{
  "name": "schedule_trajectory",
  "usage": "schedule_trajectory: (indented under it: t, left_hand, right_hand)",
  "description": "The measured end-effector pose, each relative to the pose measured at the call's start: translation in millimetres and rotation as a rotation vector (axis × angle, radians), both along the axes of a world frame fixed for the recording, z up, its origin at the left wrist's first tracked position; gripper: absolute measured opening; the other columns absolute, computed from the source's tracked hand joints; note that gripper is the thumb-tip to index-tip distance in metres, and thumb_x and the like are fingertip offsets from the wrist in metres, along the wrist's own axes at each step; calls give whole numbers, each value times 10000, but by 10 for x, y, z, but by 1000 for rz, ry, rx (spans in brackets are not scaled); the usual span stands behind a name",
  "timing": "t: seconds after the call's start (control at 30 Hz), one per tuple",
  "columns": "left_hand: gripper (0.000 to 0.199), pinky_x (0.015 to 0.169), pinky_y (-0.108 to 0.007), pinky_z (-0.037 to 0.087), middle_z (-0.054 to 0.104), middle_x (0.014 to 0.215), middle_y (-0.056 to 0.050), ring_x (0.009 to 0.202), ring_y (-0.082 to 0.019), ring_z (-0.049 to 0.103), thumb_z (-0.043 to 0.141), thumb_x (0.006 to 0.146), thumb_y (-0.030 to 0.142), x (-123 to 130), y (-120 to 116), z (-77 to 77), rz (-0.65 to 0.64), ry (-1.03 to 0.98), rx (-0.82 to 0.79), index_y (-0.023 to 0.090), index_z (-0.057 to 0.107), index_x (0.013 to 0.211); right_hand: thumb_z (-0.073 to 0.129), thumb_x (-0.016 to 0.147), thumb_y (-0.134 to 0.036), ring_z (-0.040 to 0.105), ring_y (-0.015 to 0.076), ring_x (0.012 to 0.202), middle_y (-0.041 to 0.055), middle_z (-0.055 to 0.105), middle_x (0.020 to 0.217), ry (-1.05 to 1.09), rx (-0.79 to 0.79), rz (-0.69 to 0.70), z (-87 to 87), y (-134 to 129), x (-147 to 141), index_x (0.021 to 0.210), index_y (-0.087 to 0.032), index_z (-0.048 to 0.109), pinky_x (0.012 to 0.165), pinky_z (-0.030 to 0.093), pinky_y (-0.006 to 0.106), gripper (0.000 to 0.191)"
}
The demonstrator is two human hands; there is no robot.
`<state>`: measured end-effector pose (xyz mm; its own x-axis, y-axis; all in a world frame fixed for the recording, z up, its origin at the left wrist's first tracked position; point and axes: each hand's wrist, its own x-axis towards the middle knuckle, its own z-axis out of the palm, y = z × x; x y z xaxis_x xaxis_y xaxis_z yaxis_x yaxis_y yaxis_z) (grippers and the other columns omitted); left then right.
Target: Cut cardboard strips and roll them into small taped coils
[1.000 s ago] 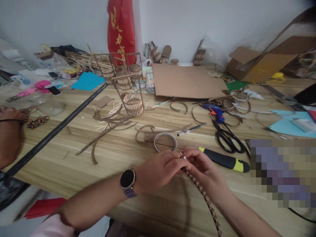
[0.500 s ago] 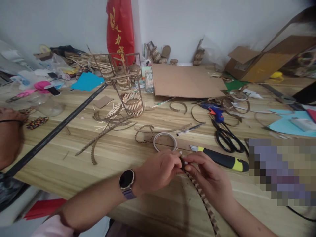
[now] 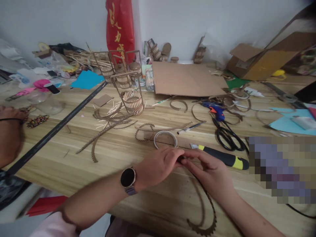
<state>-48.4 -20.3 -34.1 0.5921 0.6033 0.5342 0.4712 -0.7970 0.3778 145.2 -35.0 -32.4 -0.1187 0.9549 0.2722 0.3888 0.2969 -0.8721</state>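
Observation:
My left hand [image 3: 159, 168], with a watch on the wrist, pinches the dark end of a notched brown corrugated cardboard strip [image 3: 213, 210]. Against it, the fingers of my right hand [image 3: 209, 171] close on the same end, so the grip itself is mostly hidden. From there the strip runs down under my right hand and curls in a hook near the table's front. Just beyond my fingers lies a tape roll [image 3: 155, 140]. A yellow-and-black utility knife [image 3: 222, 157] rests behind my right hand, blade out.
Black scissors [image 3: 229, 138], a blue glue gun [image 3: 217, 113] and a pen [image 3: 191, 127] lie behind the knife. A small stick basket [image 3: 133, 103] stands among loose strips [image 3: 106, 130]. Flat cardboard [image 3: 187, 79] lies farther back. Another person's arm [image 3: 11, 138] rests at left.
The strip's free end has swung and now shows as a curled hook near the table's front edge. Both hands stay together, fingertips shifted slightly over the strip's end.

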Motion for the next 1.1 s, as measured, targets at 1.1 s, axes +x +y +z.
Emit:
schedule_trajectory:
  t: [1.1]
  left_hand:
    - [77, 686, -228, 488, 708, 826, -11, 760, -129, 645, 688, 832, 198, 75, 21, 52, 49, -533, -856, 160, 647, 885]
  right_hand:
    - [752, 752, -435, 553, 132, 584, -17, 581, 661, 210, -174, -63, -27, -20, -78, 839, -235, 604, 528, 475, 242, 263]
